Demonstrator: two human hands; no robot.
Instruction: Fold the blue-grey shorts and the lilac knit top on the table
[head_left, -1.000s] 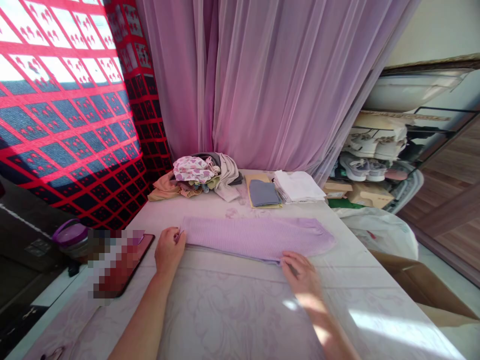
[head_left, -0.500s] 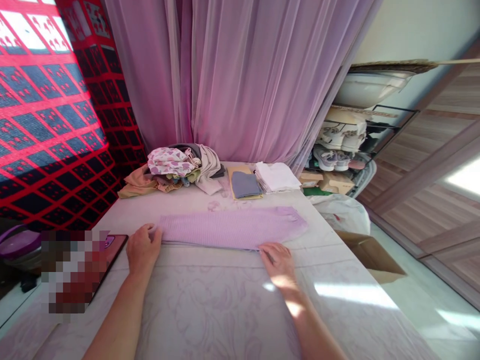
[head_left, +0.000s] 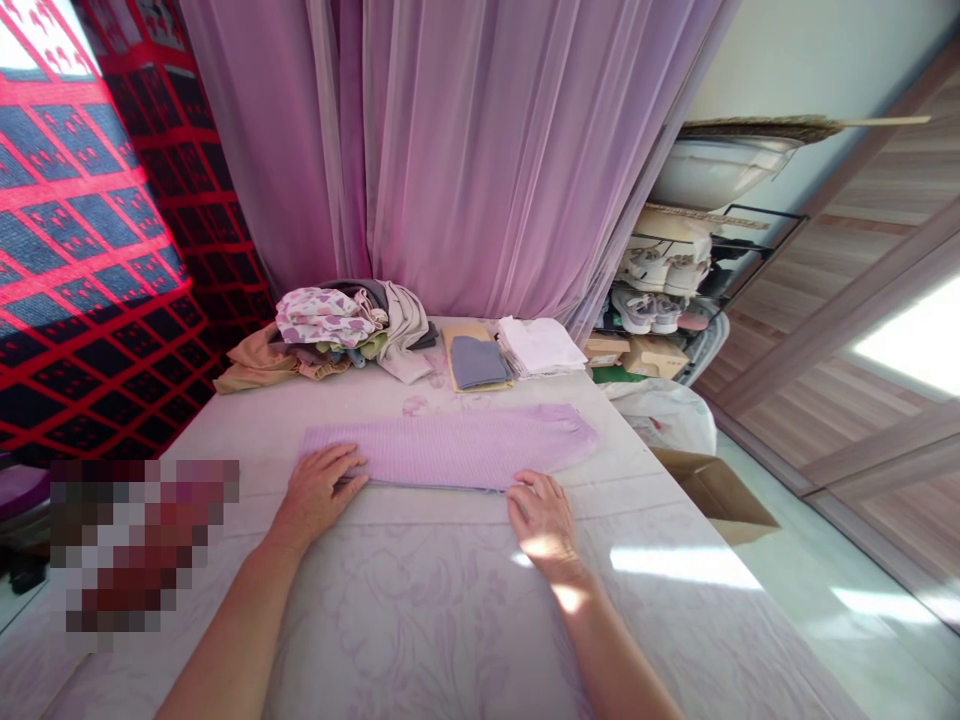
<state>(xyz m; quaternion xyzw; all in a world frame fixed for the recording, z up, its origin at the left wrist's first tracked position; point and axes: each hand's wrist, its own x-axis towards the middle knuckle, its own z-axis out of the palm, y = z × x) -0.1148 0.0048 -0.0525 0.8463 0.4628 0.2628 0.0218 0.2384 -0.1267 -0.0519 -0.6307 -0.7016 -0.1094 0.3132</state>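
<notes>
A lilac ribbed garment [head_left: 450,445], folded into a long strip, lies flat across the table. Its right end is gathered and narrower, like a trouser leg or sleeve; I cannot tell which. My left hand [head_left: 319,490] rests with spread fingers on the near left corner of the strip. At the near edge, toward the right, my right hand [head_left: 541,515] has its fingers bent and the thumb and fingertips closing on the fabric border. A thin greyish layer shows under the near edge.
Behind the strip sit a heap of crumpled clothes [head_left: 330,325], a folded grey-blue cloth [head_left: 478,362] on a yellow one, and a stack of white cloths [head_left: 540,347]. A pixelated reddish object [head_left: 150,545] lies at left. An open cardboard box [head_left: 712,495] stands right of the table.
My left hand has moved right from the strip's left end onto its near corner, with the fingers flattening over it. My right hand stays at the near edge. The view has shifted slightly.
</notes>
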